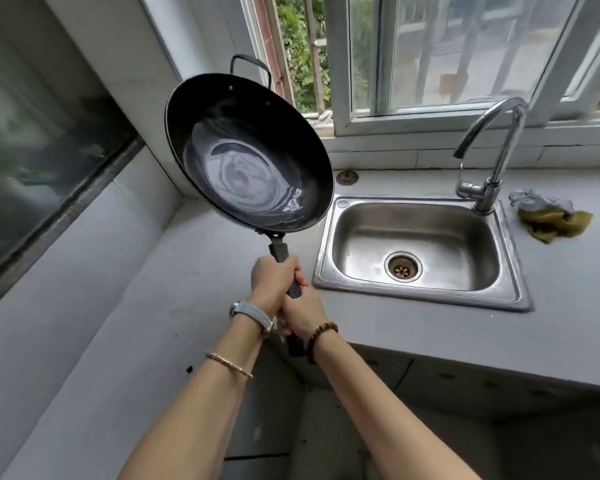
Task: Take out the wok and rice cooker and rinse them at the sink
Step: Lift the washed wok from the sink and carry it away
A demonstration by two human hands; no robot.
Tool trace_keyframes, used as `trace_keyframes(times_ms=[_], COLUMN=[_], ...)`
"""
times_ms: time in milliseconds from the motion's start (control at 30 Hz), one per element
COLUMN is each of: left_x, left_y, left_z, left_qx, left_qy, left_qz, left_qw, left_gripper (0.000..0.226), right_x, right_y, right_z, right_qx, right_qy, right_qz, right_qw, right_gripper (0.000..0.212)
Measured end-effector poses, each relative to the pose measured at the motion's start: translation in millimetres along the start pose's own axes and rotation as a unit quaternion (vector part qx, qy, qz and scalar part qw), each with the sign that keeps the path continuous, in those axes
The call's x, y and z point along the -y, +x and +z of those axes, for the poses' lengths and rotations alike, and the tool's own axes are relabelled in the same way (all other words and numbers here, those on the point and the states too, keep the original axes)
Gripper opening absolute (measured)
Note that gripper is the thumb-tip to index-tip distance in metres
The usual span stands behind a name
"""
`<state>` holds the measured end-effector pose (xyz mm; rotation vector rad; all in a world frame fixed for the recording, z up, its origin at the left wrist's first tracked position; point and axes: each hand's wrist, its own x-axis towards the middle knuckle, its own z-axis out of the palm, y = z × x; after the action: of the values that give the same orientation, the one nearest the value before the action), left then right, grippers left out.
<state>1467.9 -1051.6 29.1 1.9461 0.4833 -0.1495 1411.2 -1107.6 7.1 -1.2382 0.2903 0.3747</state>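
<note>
A large black wok (pixel 246 150) is held up in the air over the counter corner, left of the sink (pixel 420 251). It tilts toward me, and water swirls in its bowl. Both hands grip its long dark handle: my left hand (pixel 272 282) higher up, near the bowl, and my right hand (pixel 303 311) just below it. The steel sink is empty and its drain is open. The chrome tap (pixel 492 147) curves over the sink, with a thin trickle at its spout. No rice cooker is in view.
A grey countertop (pixel 395 323) runs in an L along two walls. A crumpled yellow and grey rag (pixel 551 216) lies right of the tap. A round drain plug (pixel 347 177) sits behind the sink. Windows stand behind the tap and on the left wall.
</note>
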Motion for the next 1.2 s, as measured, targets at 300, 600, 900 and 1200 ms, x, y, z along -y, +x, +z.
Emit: trace_keyframes(times_ms=[300,600,900,1200], left_x=[-29.1,-34.4,-41.1,-46.8], left_y=[-24.6,-35.5,-44.2,-45.5], left_z=[-18.1,-8.2,12.2,27.6], left_qx=[-0.017,0.027,0.051,0.058], left_qy=[0.135,0.191,0.246,0.272], left_qz=[0.089,0.111,0.132,0.155], left_qw=[0.987,0.975,0.959,0.948], left_gripper=[0.024,0.024,0.027,0.029], right_x=[18.4,19.1,15.2,17.5], right_y=[-23.1,-35.8,-38.3,-37.1], right_z=[14.7,7.2,-10.4,-26.5], right_qx=[0.031,0.046,0.062,0.093], right_qy=[0.127,0.224,0.333,0.334], right_qz=[0.009,0.021,0.019,0.015], right_qw=[0.991,0.973,0.941,0.938], right_gripper=[0.018,0.022,0.035,0.067])
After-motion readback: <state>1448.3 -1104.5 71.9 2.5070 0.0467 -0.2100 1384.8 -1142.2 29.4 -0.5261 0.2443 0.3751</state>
